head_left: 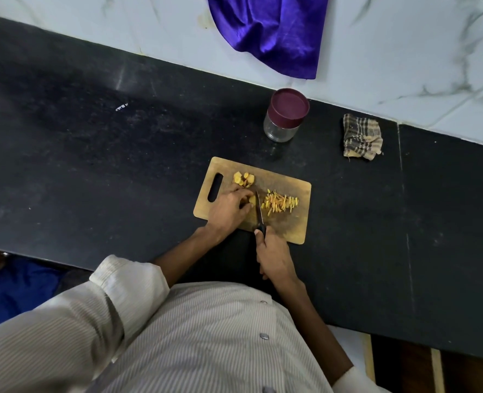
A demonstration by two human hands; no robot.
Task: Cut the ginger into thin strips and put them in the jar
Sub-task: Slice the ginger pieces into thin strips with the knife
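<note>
purple cloth (271,32), checked rag (362,137), black counter (93,137)

Pale pinstriped shirt (206,336) — metal snaps, sleeves rolled up.

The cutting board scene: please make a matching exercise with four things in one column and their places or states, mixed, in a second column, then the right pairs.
1. jar
2. knife
3. cut strips
4. checked cloth

a. held in the right hand
b. lid on, beyond the cutting board
c. piled right of the blade
d. crumpled near the wall, right of the jar

Pairs: 1-b, 2-a, 3-c, 4-d
</note>
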